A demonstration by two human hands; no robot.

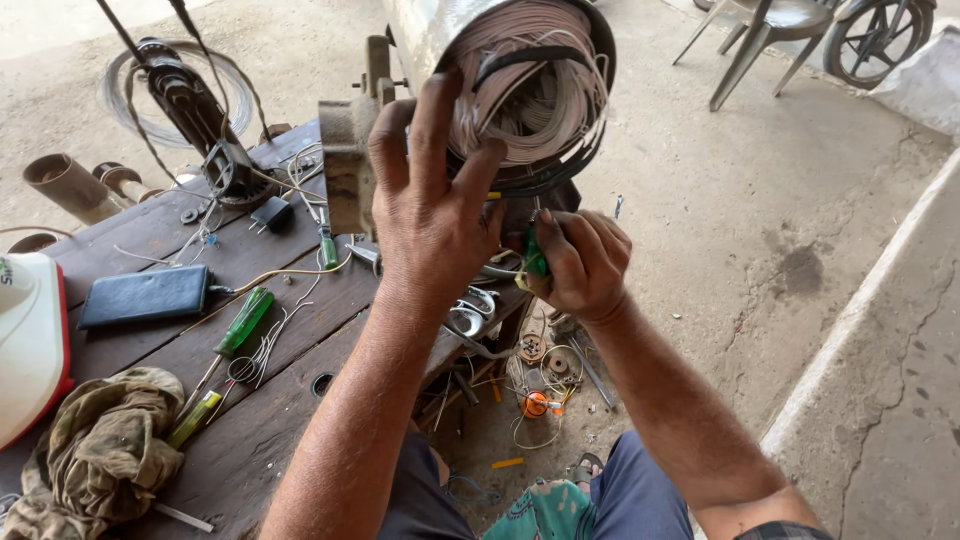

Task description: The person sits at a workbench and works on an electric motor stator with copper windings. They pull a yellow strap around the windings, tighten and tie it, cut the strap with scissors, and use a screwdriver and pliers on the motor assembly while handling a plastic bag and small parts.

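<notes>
A metal motor housing (430,30) clamped in a vise (348,160) shows its open end, packed with pale copper winding wires (545,95) bound by black sleeving. My left hand (430,205) presses spread fingers against the windings at the housing's lower rim. Just below and to the right, my right hand (583,262) is closed around a green-handled tool (534,262), its tip pointing up toward the windings.
A dark wooden bench (270,420) carries a green screwdriver (243,320), a yellow-handled tool (195,418), a dark wallet (145,296), a crumpled rag (100,455), wire bits and a wire reel (190,95). Wire spools and scraps litter the concrete floor (540,400). A chair (770,30) stands far right.
</notes>
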